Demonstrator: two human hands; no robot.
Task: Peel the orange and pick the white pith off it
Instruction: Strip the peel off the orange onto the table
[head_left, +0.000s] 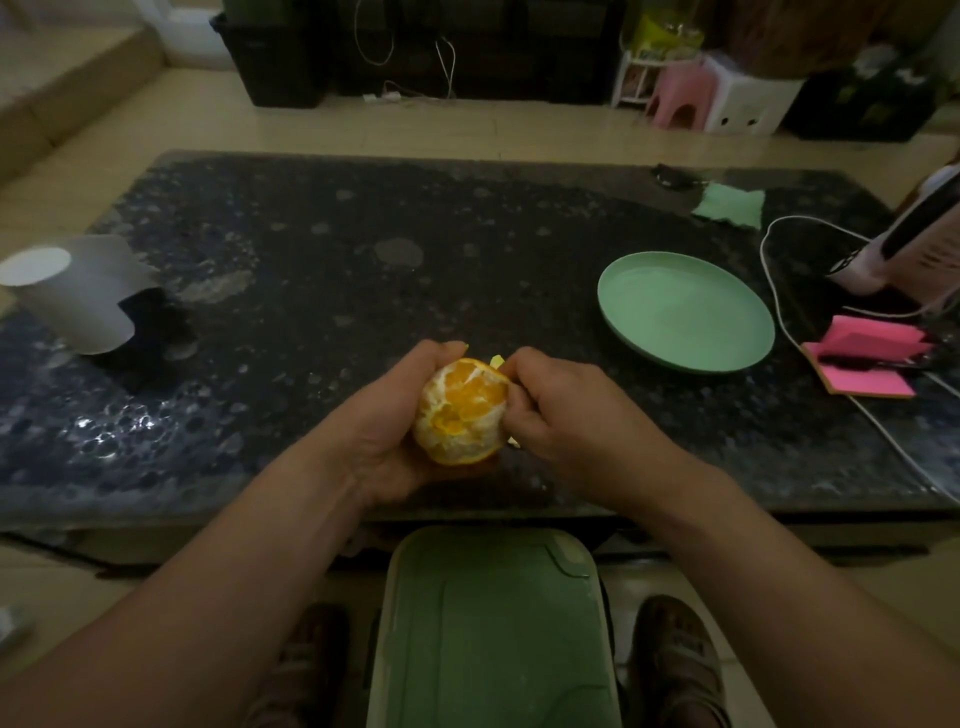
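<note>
Across a dark speckled bench (322, 270) we see, from above, a green plastic container (493, 623) below its near edge and a pale green plate (608, 296) to the right. Over the near edge, the left hand (379, 436) cups a mostly peeled orange (462, 410), its grip curled round the fruit. The right hand (566, 415) touches the orange's right side, grip pinched narrow on a pale strip of peel (497, 361). White pith (460, 448) streaks the flesh.
</note>
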